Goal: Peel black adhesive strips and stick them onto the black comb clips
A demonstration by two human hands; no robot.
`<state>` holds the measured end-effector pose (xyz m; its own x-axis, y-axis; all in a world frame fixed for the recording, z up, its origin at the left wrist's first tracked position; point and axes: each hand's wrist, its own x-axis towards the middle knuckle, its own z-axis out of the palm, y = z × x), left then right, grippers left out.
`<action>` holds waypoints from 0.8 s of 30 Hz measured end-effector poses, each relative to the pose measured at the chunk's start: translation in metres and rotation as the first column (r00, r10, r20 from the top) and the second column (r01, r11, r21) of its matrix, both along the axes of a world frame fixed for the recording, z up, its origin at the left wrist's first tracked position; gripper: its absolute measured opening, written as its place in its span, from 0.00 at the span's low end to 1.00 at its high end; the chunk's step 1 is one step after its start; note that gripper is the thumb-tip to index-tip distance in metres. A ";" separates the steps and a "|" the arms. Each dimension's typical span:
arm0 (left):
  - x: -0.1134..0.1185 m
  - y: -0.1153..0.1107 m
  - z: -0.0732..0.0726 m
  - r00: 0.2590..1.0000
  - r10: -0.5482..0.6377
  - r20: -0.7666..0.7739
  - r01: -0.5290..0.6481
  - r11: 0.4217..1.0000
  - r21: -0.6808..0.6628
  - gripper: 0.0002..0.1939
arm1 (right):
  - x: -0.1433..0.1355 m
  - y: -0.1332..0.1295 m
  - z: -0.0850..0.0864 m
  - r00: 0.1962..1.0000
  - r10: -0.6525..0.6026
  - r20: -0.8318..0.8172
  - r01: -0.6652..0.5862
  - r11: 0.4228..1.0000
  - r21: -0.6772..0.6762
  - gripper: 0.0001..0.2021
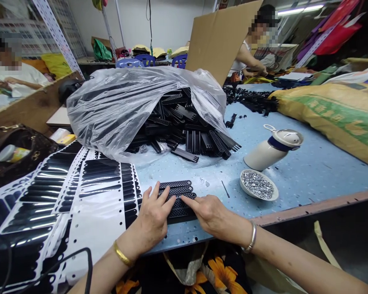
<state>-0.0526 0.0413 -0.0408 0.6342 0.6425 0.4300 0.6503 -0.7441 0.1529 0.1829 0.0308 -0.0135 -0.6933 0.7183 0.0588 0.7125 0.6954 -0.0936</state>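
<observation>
Several black textured strips [178, 190] lie side by side near the front edge of the blue table. Over their left part rests my left hand [155, 214], its fingers spread. My right hand [211, 214] reaches in from the right, its index fingertip on a strip beside a tiny shiny piece; its other fingers are curled under and partly hidden. A white bowl [275, 197] of small silvery rings stands to the right. Between bowl and strips lies a thin dark stick [225, 189]. Sheets with black glossy shapes [99, 179] spread out at the left.
Behind the strips, a big clear plastic bag [110, 106] spills black parts [184, 122]. A white bottle [265, 155] leans behind the bowl. A yellow sack [331, 110] lies at the right, a brown handbag [33, 143] at the left. Two people sit farther back, near a cardboard sheet [217, 41].
</observation>
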 end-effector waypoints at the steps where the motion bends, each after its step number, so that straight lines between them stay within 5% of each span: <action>1: 0.002 0.000 -0.001 1.000 -0.002 -0.014 0.002 1.000 -0.008 0.31 | -0.002 -0.001 0.000 1.000 -0.005 0.029 0.005 1.000 -0.001 0.32; 12: 0.006 0.001 -0.011 0.999 0.016 -0.034 -0.018 0.998 -0.052 0.31 | -0.011 0.000 0.015 0.978 -0.031 0.205 0.023 0.999 0.043 0.30; 24: 0.004 0.003 -0.016 0.999 0.000 -0.039 -0.001 1.000 -0.024 0.31 | 0.020 -0.011 0.003 0.980 -0.089 0.177 0.077 0.994 0.076 0.31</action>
